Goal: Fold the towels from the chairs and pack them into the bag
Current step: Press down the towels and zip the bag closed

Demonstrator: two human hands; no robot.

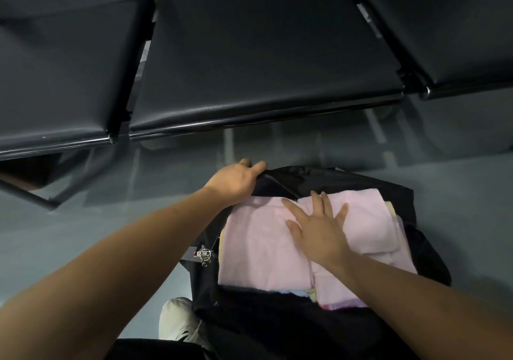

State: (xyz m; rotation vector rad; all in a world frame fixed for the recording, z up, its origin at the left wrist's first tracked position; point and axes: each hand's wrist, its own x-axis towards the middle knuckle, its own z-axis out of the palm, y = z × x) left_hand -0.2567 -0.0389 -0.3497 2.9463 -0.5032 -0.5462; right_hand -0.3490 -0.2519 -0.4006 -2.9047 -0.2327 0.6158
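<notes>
Folded pink towels [263, 237] lie stacked in the open black bag [291, 176] on the floor, close in front of me, with pale yellow edges showing beneath.

Step in hand, I judge: pressing the stack down. Push flat and evenly, with the rim pulled wide.

- My right hand [319, 229] is spread, fingers straight, palm on the top towels.
- My left hand [236, 179] grips the bag's far left edge.

The chair seats [249, 68] beyond look bare.
</notes>
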